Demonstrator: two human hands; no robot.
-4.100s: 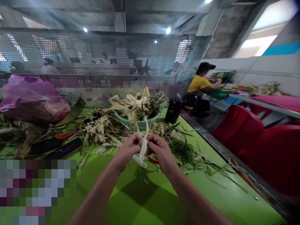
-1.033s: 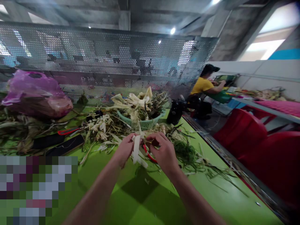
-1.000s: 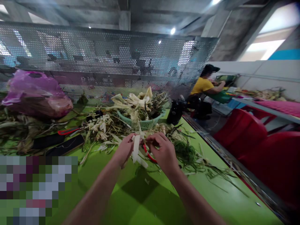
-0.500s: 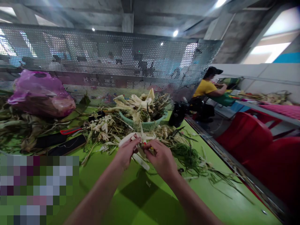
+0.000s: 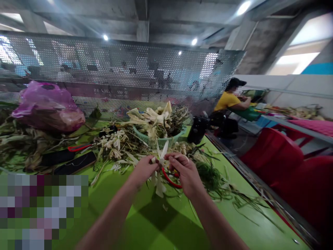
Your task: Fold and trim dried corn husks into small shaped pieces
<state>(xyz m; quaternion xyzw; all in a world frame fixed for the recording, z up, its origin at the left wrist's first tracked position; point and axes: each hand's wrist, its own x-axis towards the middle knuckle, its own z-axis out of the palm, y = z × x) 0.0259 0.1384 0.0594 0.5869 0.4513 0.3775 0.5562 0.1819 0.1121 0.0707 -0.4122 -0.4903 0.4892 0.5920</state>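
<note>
Pale strips of dried husk (image 5: 163, 151) are held up between my hands above the table, some pointing up and others hanging down. My left hand (image 5: 143, 170) pinches them from the left. From the right, my right hand (image 5: 184, 169) closes thumb and forefinger at the middle of the strips; a small pale piece shows near its fingers. A curved red handle (image 5: 170, 181) shows just below my right fingers. Its other end is hidden, and I cannot tell whether it is held or lies on the table.
Behind the hands stands a green basket (image 5: 166, 140) heaped with dry husks. A black container (image 5: 198, 129), green fibre bundle (image 5: 209, 175), red-handled cutter (image 5: 79, 148), dark phone-like slab (image 5: 75, 163) and purple bag (image 5: 48, 107) lie around. A person in yellow (image 5: 227, 100) sits beyond red chairs (image 5: 270, 149).
The husk strips have been turned and spread, with one now pointing upward. My right hand has shifted slightly right, and the curved red handle has come into view below it.
</note>
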